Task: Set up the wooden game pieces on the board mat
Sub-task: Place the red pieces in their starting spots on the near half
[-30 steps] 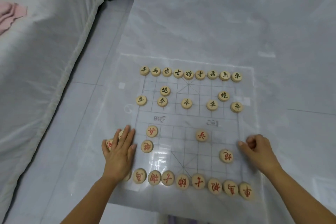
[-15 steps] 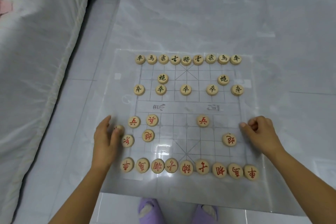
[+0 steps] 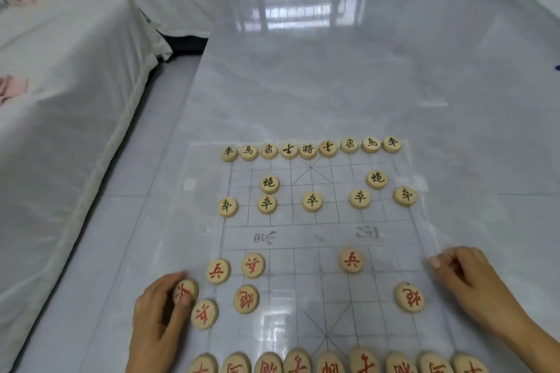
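the left hand (image 3: pixel 163 309) pinches a red soldier piece (image 3: pixel 185 292) just off the board mat's (image 3: pixel 303 239) left edge; the soldier row's open middle lies to its right, likely next; the right hand (image 3: pixel 466 275) is curled at the right edge, grasp unclear

1 head camera looks down across board mat (image 3: pixel 303 235).

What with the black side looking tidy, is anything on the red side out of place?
One red piece lies askew at the grid's left edge beside the left hand, and the red front row has only three against the black row's five.
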`<state>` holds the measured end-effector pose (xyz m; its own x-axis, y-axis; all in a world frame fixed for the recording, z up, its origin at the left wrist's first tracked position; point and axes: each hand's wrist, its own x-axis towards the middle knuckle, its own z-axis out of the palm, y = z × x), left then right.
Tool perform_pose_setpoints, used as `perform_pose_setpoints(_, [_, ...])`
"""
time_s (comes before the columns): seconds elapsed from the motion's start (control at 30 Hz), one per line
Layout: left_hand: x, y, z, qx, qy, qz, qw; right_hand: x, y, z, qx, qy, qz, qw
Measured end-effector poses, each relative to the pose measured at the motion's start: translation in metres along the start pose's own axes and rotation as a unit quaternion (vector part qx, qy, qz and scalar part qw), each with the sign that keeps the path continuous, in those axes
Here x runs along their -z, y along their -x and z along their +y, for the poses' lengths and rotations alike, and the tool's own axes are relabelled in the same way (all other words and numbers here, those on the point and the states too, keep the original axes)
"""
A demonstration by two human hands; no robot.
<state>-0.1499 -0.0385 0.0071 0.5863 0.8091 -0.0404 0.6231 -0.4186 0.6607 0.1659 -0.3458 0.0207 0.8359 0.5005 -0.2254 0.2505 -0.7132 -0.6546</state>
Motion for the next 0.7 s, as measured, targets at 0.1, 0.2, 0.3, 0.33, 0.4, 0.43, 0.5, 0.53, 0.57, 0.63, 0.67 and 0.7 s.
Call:
perform_pose_setpoints(0.1, [-0.008, 0.002, 0.0, -0.003, 0.02, 0.028, 0.999, 0.0, 0.001, 0.003, 0.008, -0.007, 0.003, 1.0])
perform_pose_setpoints(0.2, [-0.012, 0.002, -0.001, -0.003, 0.054, 0.047, 0.997, -0.001, 0.002, 0.004, 0.021, -0.018, 0.02, 0.999])
perform_pose_setpoints(0.3, [-0.013, 0.002, -0.001, 0.001, 0.083, 0.057, 0.995, -0.003, 0.001, 0.007, 0.014, -0.014, 0.037, 0.999])
perform_pose_setpoints(0.33, [-0.013, 0.001, 0.0, 0.001, 0.095, 0.056, 0.994, -0.002, 0.001, 0.008, 0.009, -0.01, 0.038, 0.999])
perform_pose_setpoints(0.4, [-0.011, 0.0, -0.001, -0.009, 0.11, 0.041, 0.993, -0.001, -0.002, 0.013, 0.002, -0.01, 0.03, 1.0])
perform_pose_setpoints(0.43, [-0.01, 0.0, -0.004, -0.011, 0.116, 0.026, 0.993, 0.0, -0.002, 0.016, 0.0, -0.013, 0.022, 1.0])
perform_pose_setpoints(0.5, [-0.006, -0.001, -0.008, -0.007, 0.128, -0.01, 0.992, 0.002, 0.0, 0.022, -0.014, -0.028, 0.007, 0.999])
perform_pose_setpoints(0.53, [-0.003, -0.001, -0.01, -0.003, 0.129, -0.027, 0.991, 0.004, 0.002, 0.022, -0.021, -0.032, 0.003, 0.999])
perform_pose_setpoints(0.57, [-0.001, -0.001, -0.011, -0.004, 0.121, -0.041, 0.992, 0.005, 0.003, 0.021, -0.031, -0.035, 0.0, 0.999])
perform_pose_setpoints(0.63, [0.001, -0.002, -0.014, -0.018, 0.088, -0.053, 0.994, 0.008, 0.006, 0.015, -0.043, -0.041, -0.011, 0.998])
perform_pose_setpoints(0.67, [0.002, -0.002, -0.014, -0.025, 0.073, -0.051, 0.996, 0.008, 0.008, 0.013, -0.047, -0.04, -0.016, 0.998])
perform_pose_setpoints(0.7, [0.003, -0.003, -0.013, -0.034, 0.058, -0.045, 0.997, 0.008, 0.009, 0.011, -0.047, -0.037, -0.02, 0.998])
